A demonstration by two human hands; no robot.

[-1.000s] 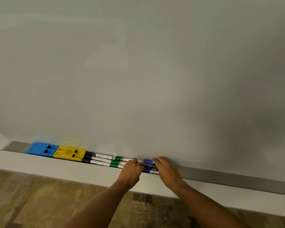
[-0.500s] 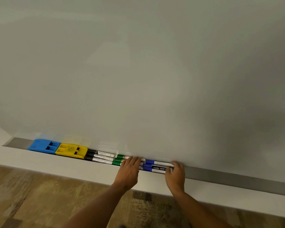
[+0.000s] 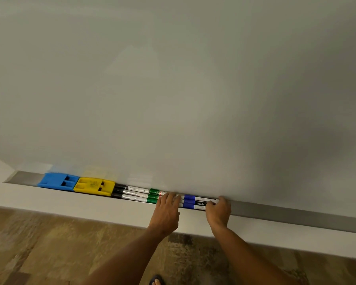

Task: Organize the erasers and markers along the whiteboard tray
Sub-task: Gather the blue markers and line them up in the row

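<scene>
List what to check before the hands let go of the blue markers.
1. Blue eraser and yellow eraser side by side at the tray's left end: ok.
2. Black markers butted against the yellow eraser: ok.
3. Green markers in line after the black: ok.
4. Blue markers square at their right ends: cannot tell, right hand covers them.
5. Left hand flat across the green-blue joint: ok.
6. Tray free to the right: ok.
</scene>
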